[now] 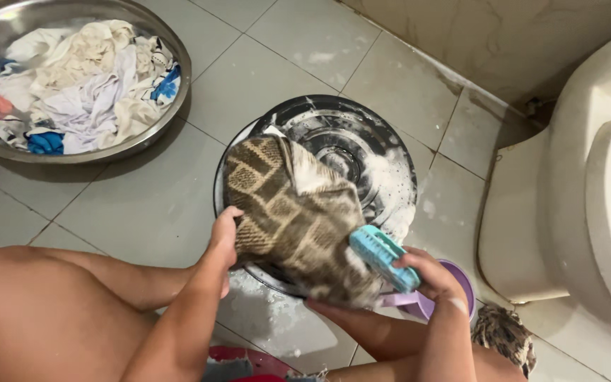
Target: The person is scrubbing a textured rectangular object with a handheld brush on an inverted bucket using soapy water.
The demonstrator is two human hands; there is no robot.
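Bare knees fill the lower left. Left hand (224,237) pinches the brown patterned cloth (295,216) at centre frame, over the soapy dark basin's (390,159) near rim; right hand (429,276) clasps a blue brush (383,258) on the cloth's edge. Open tiles (143,205) separate this from the laundry basin (171,56), upper left.

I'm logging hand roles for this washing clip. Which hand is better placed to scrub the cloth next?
Likely the right hand: it holds the blue brush against the brown patterned cloth. The left hand grips the cloth's edge, pinning it over the soapy basin.
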